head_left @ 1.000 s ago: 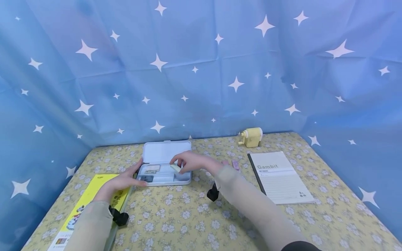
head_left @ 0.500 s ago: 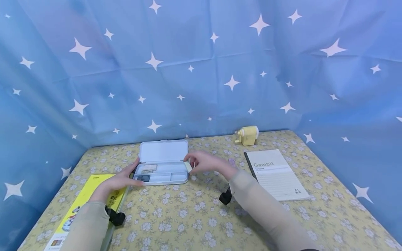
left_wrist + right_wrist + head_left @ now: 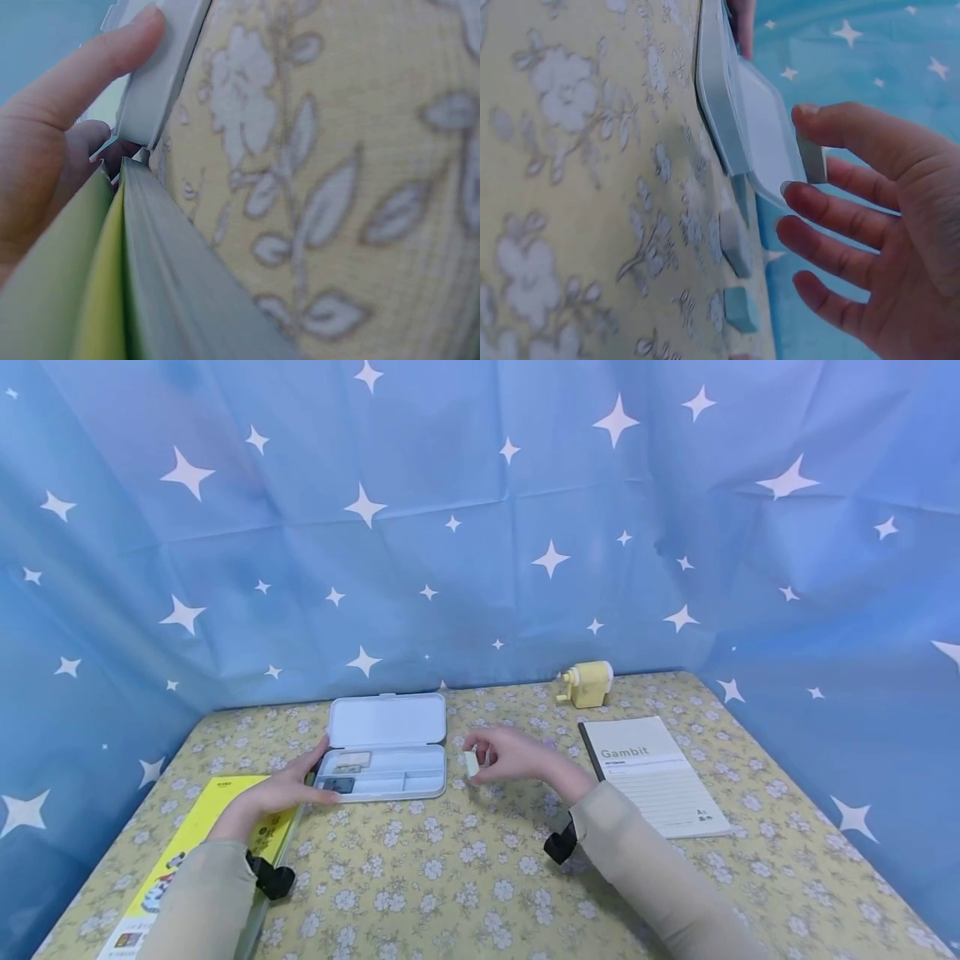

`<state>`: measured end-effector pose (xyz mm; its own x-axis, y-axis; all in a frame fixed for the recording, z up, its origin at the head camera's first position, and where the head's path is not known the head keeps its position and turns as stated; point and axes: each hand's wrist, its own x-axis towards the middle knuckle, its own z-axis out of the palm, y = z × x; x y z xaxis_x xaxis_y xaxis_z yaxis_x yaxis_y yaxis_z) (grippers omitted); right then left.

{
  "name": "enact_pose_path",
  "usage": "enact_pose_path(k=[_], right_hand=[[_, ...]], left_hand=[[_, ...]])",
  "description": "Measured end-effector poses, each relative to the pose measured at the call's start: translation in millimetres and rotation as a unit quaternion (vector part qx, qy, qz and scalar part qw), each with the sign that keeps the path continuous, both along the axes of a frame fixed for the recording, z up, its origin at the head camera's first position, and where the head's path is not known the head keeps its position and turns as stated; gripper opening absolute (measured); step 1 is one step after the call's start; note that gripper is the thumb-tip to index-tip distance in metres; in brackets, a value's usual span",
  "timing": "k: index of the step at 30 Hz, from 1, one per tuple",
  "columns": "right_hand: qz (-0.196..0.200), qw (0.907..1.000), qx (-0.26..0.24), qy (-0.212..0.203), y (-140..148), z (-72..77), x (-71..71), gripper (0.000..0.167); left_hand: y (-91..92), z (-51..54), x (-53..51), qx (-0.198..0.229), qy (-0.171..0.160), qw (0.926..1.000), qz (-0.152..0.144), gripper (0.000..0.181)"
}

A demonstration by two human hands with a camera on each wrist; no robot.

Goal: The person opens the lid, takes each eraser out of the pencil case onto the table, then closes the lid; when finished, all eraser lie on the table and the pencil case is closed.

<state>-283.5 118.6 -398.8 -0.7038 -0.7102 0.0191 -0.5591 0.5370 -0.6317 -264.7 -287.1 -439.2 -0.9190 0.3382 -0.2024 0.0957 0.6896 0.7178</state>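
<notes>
The pale blue-white pencil case (image 3: 386, 760) lies open, lid laid back, with a whitish block (image 3: 352, 762) and a dark item (image 3: 339, 785) in its left part. My left hand (image 3: 281, 789) grips its left end, thumb on the front edge; in the left wrist view the thumb presses the case wall (image 3: 161, 71). Just right of the case, my right hand (image 3: 517, 757) pinches a small pale block (image 3: 472, 764). The right wrist view shows that block (image 3: 814, 159) between thumb and index finger, the other fingers loosely bent.
A yellow book (image 3: 187, 835) lies under my left forearm. To the right are a white notebook (image 3: 660, 777) and, behind it, a yellow crank sharpener (image 3: 590, 684). The right wrist view has a whitish block (image 3: 735, 244) and a teal block (image 3: 740, 310) on the tablecloth.
My right hand has lifted the pale block out over the case's right part and moved right, past the case's edge. My left hand stays on the case.
</notes>
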Motion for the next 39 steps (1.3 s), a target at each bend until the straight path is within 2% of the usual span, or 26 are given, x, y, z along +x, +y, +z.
enact_pose_path(k=[12, 18, 39], right_hand=[[-0.035, 0.9993, -0.010, -0.011, 14, -11.0, 6.2, 0.039], [-0.045, 0.9990, 0.001, -0.010, 17, -15.3, 8.1, 0.038], [-0.029, 0.9960, 0.066, 0.053, 10, -23.5, 8.2, 0.044]], left_hand=[[-0.2, 0.5, 0.6, 0.002, 0.002, 1.0000, -0.003, 0.114], [0.3, -0.2, 1.0, 0.009, 0.000, 1.0000, -0.004, 0.114], [0.7, 3.2, 2.5, 0.010, -0.005, 0.9999, -0.002, 0.113]])
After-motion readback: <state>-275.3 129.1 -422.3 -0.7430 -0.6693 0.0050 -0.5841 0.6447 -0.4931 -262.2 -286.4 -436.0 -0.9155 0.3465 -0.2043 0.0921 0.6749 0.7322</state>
